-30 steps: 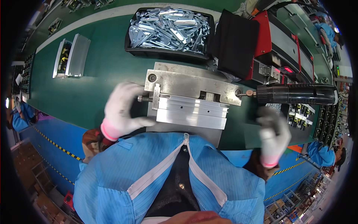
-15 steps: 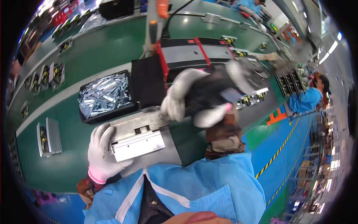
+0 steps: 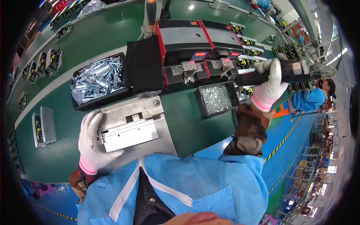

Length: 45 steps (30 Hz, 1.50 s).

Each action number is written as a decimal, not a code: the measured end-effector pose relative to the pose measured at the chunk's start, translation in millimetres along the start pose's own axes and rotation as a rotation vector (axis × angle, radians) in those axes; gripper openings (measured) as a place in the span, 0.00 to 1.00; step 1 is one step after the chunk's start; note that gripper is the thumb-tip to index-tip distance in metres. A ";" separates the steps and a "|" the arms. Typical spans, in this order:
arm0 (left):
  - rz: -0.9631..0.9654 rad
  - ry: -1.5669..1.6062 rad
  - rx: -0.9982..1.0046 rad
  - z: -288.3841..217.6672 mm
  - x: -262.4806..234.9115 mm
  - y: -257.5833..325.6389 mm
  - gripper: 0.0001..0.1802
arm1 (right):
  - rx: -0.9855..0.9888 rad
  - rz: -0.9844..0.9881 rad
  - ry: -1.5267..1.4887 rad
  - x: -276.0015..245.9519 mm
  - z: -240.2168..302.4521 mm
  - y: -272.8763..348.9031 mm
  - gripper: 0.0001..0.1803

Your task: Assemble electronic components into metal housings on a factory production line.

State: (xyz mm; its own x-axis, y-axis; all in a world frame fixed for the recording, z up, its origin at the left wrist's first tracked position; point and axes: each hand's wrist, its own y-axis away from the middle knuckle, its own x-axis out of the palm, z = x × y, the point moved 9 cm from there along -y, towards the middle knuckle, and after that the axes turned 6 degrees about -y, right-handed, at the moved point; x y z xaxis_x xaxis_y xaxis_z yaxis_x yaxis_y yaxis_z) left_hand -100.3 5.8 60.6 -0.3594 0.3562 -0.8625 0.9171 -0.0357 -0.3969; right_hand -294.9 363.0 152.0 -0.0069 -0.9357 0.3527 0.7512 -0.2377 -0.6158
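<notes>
**Black cylindrical power tool (image 3: 289, 72) in a gloved right grip (image 3: 268, 84), silver aluminium profile (image 3: 131, 135) at the left grip (image 3: 92, 142)**

Seen from above, a person in a light-blue jacket (image 3: 210, 180) sits or stands at a green surface (image 3: 187, 131). Both hands wear white gloves with pink cuffs. The right grip is wrapped around the tool, raised toward the right. The left grip curves around the left end of a grey steel fixture (image 3: 150, 108), its thumb by the profile's near left corner; whether it is clenched there, I cannot tell. The profile, pierced by two small dark holes, lies along the fixture's near side.

Beyond the fixture, to the left, is a black rectangular bin (image 3: 107, 100) heaped with shiny silver metal strips (image 3: 99, 78). Right of it are two red-edged, black-and-grey machines (image 3: 183, 36) with lit red displays. Near them, a small black tray (image 3: 222, 111) holds many tiny silvery pieces (image 3: 215, 98), just left of the right grip.
</notes>
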 end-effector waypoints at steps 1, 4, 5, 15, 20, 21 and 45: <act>0.004 -0.003 -0.003 0.6 -0.1 1.0 0.51 | -0.044 0.008 -0.120 -1.8 -5.7 -9.5 0.18; -0.005 0.012 -0.010 0.8 -1.6 0.8 0.51 | -0.061 -0.068 -0.121 -4.8 -27.6 -26.3 0.18; -0.008 0.017 0.004 -0.9 -2.3 -0.8 0.51 | -0.060 -0.025 -0.008 -6.1 -35.6 -29.2 0.16; -0.010 0.076 -0.024 3.1 -5.6 2.4 0.48 | 0.283 0.221 -0.156 38.7 -20.5 15.3 0.13; -0.013 0.118 -0.023 9.2 -4.9 3.0 0.46 | 0.434 0.577 -0.709 139.8 27.0 75.7 0.16; -0.045 0.133 -0.010 9.7 -6.1 5.0 0.47 | 0.398 0.660 -0.739 161.7 32.5 91.5 0.20; -0.158 0.240 -0.005 12.0 -12.8 6.4 0.43 | 0.280 0.846 -0.436 229.6 15.9 154.7 0.15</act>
State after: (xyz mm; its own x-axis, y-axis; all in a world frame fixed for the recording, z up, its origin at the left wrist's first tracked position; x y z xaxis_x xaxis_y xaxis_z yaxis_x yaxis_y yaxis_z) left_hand -92.0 -10.2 65.4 -0.4478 0.5679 -0.6906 0.8540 0.0427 -0.5185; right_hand -169.8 115.5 148.9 0.8045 -0.5780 0.1366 0.5262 0.5869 -0.6153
